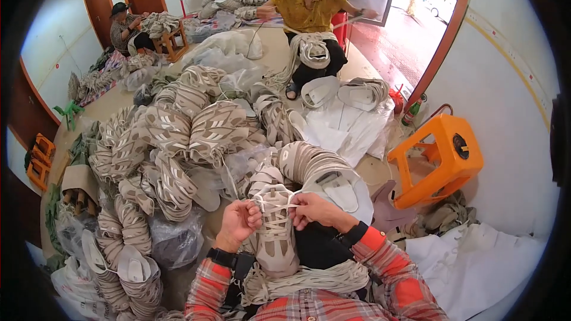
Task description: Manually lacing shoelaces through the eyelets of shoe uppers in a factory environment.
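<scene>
Potentially, uneven tension from the right hand pinching the lace could skew the shoe upper at near centre, while the left hand curls at its left edge, hold unclear.

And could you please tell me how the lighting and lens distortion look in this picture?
Head view: daylight washes out the doorway at upper right; the fisheye leaves dark corners, and the wooden door frame looks slanted; the left hand, right hand and shoe upper are lit evenly enough to show the crossed lacing.
</scene>
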The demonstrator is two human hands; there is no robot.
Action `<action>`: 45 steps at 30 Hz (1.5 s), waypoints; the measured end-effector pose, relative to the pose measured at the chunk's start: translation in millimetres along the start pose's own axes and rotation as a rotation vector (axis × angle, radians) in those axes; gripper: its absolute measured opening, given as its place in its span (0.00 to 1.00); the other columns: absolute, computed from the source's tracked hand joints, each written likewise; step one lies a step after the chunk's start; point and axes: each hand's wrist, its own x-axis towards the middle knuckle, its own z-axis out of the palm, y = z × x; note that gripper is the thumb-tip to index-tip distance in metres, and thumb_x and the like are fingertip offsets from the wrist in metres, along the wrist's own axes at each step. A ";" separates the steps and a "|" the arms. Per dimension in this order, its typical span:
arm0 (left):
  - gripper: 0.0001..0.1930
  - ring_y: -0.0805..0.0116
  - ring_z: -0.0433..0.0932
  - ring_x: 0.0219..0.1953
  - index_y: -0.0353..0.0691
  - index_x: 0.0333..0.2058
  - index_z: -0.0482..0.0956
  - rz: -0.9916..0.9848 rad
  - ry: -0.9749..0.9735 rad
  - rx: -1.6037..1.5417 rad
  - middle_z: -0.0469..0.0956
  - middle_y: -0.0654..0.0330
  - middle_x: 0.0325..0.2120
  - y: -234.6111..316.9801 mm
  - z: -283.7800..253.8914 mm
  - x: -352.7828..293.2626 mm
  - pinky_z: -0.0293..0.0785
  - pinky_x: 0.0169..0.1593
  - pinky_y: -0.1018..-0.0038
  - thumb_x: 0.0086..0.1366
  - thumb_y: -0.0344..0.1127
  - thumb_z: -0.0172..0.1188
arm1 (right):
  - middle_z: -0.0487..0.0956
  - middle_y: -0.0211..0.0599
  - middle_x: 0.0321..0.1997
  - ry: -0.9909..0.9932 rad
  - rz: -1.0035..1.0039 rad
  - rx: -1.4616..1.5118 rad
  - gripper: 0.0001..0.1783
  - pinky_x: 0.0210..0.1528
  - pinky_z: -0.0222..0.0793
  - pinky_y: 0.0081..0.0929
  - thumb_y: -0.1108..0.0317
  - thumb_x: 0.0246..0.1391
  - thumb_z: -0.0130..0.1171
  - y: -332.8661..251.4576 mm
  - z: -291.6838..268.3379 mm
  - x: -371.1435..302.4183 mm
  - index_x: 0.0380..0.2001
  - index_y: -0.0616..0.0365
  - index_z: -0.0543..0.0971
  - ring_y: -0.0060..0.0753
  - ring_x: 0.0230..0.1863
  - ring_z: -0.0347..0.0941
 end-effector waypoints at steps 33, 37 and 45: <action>0.06 0.82 0.68 0.22 0.38 0.32 0.72 0.637 0.238 1.016 0.75 0.65 0.23 100.8 109.9 -60.0 0.63 0.25 0.85 0.59 0.34 0.53 | 0.74 0.48 0.23 -0.133 -0.699 -0.811 0.14 0.27 0.68 0.36 0.65 0.49 0.49 11.6 120.4 31.9 0.38 0.59 0.68 0.51 0.27 0.72; 0.07 0.80 0.70 0.21 0.36 0.34 0.75 0.388 0.254 1.422 0.78 0.64 0.23 41.2 58.7 -29.5 0.66 0.26 0.83 0.59 0.32 0.53 | 0.72 0.44 0.16 -0.035 -0.097 -0.773 0.13 0.20 0.64 0.44 0.64 0.51 0.47 -22.7 81.6 11.6 0.40 0.57 0.68 0.54 0.20 0.71; 0.09 0.78 0.72 0.20 0.33 0.26 0.78 0.303 0.358 1.816 0.78 0.62 0.18 21.9 37.2 -9.6 0.67 0.25 0.78 0.55 0.35 0.56 | 0.70 0.41 0.31 0.349 -0.614 -1.007 0.06 0.39 0.64 0.38 0.70 0.42 0.52 14.6 29.6 52.7 0.27 0.58 0.74 0.44 0.38 0.68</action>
